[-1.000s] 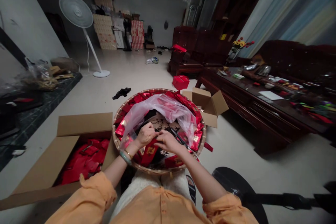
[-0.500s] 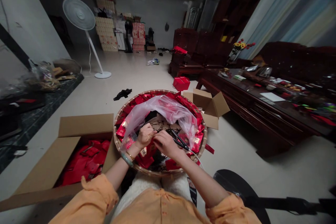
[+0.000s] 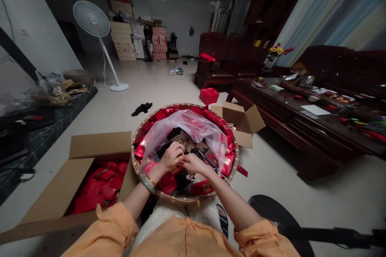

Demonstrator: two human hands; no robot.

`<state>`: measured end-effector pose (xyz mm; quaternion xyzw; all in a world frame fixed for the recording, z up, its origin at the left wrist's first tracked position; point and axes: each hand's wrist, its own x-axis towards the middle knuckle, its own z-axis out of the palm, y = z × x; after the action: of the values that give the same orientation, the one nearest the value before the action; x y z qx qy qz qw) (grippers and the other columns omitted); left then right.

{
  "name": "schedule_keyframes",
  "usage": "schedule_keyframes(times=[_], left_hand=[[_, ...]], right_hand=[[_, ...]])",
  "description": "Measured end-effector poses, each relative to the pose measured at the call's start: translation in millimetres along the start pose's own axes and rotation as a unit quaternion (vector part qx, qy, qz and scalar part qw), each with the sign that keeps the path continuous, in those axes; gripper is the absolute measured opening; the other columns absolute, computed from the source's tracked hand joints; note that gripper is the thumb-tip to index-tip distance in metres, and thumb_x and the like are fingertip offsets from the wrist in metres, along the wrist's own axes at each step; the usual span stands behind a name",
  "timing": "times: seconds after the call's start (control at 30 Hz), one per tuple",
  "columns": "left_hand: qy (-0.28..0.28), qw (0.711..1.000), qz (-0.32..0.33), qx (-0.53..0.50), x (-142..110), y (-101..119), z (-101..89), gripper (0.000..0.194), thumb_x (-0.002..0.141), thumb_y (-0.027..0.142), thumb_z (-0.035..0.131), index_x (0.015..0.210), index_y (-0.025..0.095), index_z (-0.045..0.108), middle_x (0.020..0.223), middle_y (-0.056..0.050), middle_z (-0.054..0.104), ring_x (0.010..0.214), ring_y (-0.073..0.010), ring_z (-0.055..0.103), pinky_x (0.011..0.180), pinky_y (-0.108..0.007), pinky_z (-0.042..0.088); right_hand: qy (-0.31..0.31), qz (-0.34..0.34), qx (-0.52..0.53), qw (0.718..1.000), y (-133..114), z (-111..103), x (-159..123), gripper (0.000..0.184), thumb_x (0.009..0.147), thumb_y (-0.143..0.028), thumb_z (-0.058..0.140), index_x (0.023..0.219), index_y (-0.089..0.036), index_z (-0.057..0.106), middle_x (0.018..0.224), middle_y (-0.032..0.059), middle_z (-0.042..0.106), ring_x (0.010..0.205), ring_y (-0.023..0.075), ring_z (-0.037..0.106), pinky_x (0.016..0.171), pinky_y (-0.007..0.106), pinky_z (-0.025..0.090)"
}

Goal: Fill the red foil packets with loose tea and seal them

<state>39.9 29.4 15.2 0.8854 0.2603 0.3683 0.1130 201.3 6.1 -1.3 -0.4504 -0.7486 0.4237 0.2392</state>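
Note:
My left hand [image 3: 172,157], with a bangle at the wrist, is closed over the middle of a round bamboo basket [image 3: 136,168]. Its fingers meet those of my right hand [image 3: 193,164], and both pinch the top of a small red packet [image 3: 175,170], largely covered by them. Dark, twisted loose pieces [image 3: 188,144] lie behind the hands on a pale surface, within a clear plastic bag [image 3: 177,119]. Beside my right hand rests a black straightener-like tool [image 3: 208,160] with a white cord. Many red packets [image 3: 141,148] with gold print line the basket, which sits on my lap.
At left an open carton [image 3: 99,144] holds a heap of red packets. Another open carton [image 3: 251,119] and a red box [image 3: 209,95] stand beyond the basket. A long dark wooden table [image 3: 280,108] is at right, a black round base [image 3: 271,217] nearer, a white fan [image 3: 92,18] farther left.
My left hand has turned over the packet and moved slightly right, its fingers now overlapping the right hand's. The black tool's two arms, apart half a second ago, now look closer together. The view shifted slightly.

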Motion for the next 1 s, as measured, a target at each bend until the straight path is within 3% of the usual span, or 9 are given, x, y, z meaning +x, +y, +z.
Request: schedule_keyframes(times=[0.07,0.13,0.2,0.27,0.37,0.5,0.77,0.9,1.0], left_hand=[[0.019,0.996,-0.089,0.009,-7.6,-6.7,-4.8,0.027,0.089,0.037,0.043,0.098,0.018,0.06,0.106,-0.009,0.061,0.101,-0.0204,0.052,0.087,-0.037,0.043],[0.055,0.978,-0.202,0.021,-20.2,-13.5,-5.8,0.031,0.09,0.035,0.041,0.112,0.018,0.054,0.11,-0.009,0.061,0.102,-0.0208,0.055,0.088,-0.038,0.044],[0.084,0.954,-0.286,0.015,-33.9,-17.9,-2.3,0.029,0.092,0.033,0.034,0.104,0.019,0.057,0.101,-0.007,0.065,0.093,-0.0198,0.06,0.082,-0.035,0.046],[0.11,0.941,-0.32,-0.005,-44.3,-18.5,3.4,0.029,0.092,0.034,0.033,0.092,0.019,0.058,0.088,-0.005,0.066,0.08,-0.0176,0.062,0.072,-0.03,0.048],[0.125,0.942,-0.311,0.006,-50.0,-15.0,7.8,0.03,0.091,0.035,0.033,0.077,0.019,0.054,0.067,-0.001,0.06,0.062,-0.0151,0.058,0.059,-0.025,0.044],[0.106,0.953,-0.284,0.018,-48.1,-13.3,1.6,0.028,0.091,0.033,0.033,0.078,0.02,0.053,0.066,-0.001,0.059,0.057,-0.0142,0.056,0.055,-0.024,0.041],[0.039,0.961,-0.273,0.012,-52.2,-16.6,-5.0,0.032,0.094,0.03,0.025,0.101,0.02,0.055,0.093,-0.006,0.064,0.086,-0.0178,0.062,0.075,-0.031,0.047],[0.038,0.974,-0.187,0.123,-55.1,-4.5,-4.3,0.044,0.086,0.041,0.047,0.124,0.018,0.047,0.125,-0.015,0.05,0.119,-0.0275,0.044,0.097,-0.045,0.036],[-0.007,0.967,-0.138,0.216,-56.9,6.1,-2.2,0.055,0.076,0.039,0.063,0.127,0.026,0.048,0.139,-0.015,0.037,0.128,-0.0368,0.028,0.098,-0.056,0.028]], right_hand=[[0.061,0.025,0.094,0.993,6.3,-1.7,-1.3,0.039,0.08,-0.049,0.05,0.078,-0.014,0.068,0.067,-0.0011,0.064,0.068,0.0158,0.057,0.068,0.027,0.043],[0.119,0.024,0.189,0.975,9.9,0.0,-5.2,0.044,0.078,-0.054,0.051,0.087,-0.015,0.068,0.077,0.0014,0.068,0.078,0.0202,0.06,0.077,0.034,0.045],[0.141,0.014,0.261,0.955,9.9,6.7,-10.5,0.045,0.073,-0.055,0.058,0.095,-0.017,0.068,0.09,0.0039,0.069,0.092,0.0237,0.06,0.088,0.04,0.042],[0.114,0.012,0.319,0.941,7.5,17.0,-15.5,0.047,0.068,-0.051,0.065,0.103,-0.019,0.066,0.103,0.0054,0.068,0.104,0.0252,0.057,0.094,0.042,0.039],[0.064,0.053,0.427,0.9,4.5,30.1,-19.4,0.051,0.071,-0.049,0.065,0.114,-0.02,0.061,0.115,0.0077,0.063,0.11,0.025,0.055,0.09,0.041,0.043],[0.049,0.14,0.521,0.841,8.9,32.5,-17.5,0.044,0.083,-0.051,0.049,0.109,-0.017,0.062,0.111,0.0093,0.064,0.103,0.0222,0.059,0.076,0.034,0.049],[-0.02,0.177,0.552,0.814,19.5,31.2,-19.0,0.043,0.091,-0.048,0.034,0.105,-0.018,0.061,0.107,0.007,0.066,0.098,0.0179,0.06,0.065,0.025,0.046],[-0.021,0.18,0.538,0.823,16.4,26.7,-16.1,0.045,0.093,-0.048,0.029,0.106,-0.02,0.062,0.108,0.0056,0.066,0.099,0.0173,0.059,0.061,0.023,0.043],[-0.009,0.179,0.531,0.828,12.6,24.3,-8.8,0.048,0.092,-0.052,0.027,0.105,-0.021,0.062,0.108,0.0045,0.066,0.099,0.0172,0.058,0.068,0.026,0.043]])
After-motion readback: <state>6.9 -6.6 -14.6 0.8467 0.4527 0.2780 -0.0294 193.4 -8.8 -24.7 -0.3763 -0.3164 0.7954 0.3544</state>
